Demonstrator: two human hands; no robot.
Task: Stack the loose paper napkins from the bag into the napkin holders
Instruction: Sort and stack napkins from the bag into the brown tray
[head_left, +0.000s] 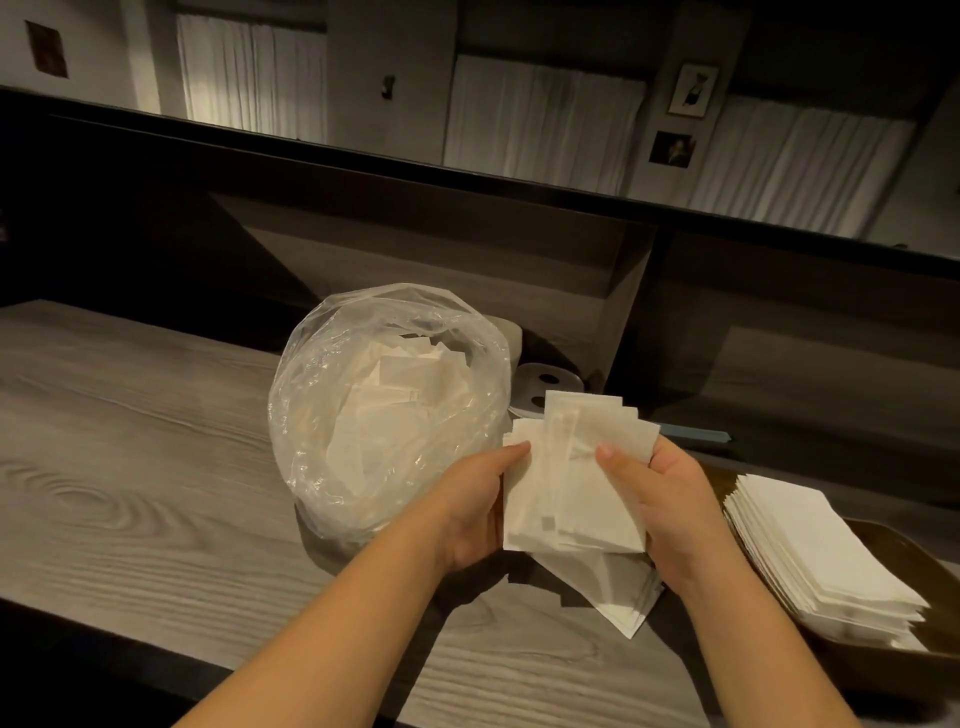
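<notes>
Leftmost, a clear crinkled plastic bag (389, 410) stands open on the grey wood-grain counter (130, 467), with loose white paper napkins jumbled inside it, just beyond the left hand's fingertips. Next, the left hand (467, 512) pinches the left edge of a fanned bundle of thin white paper napkins (571, 483), thumb on top. Opposite it, the right hand (660, 499) grips the bundle's right edge, thumb pressed on the front sheet. Below the fingers, more napkins sag toward the counter. Right of the right hand, a neat white napkin stack (821, 556) lies in a dark brown tray-like holder (883, 660).
</notes>
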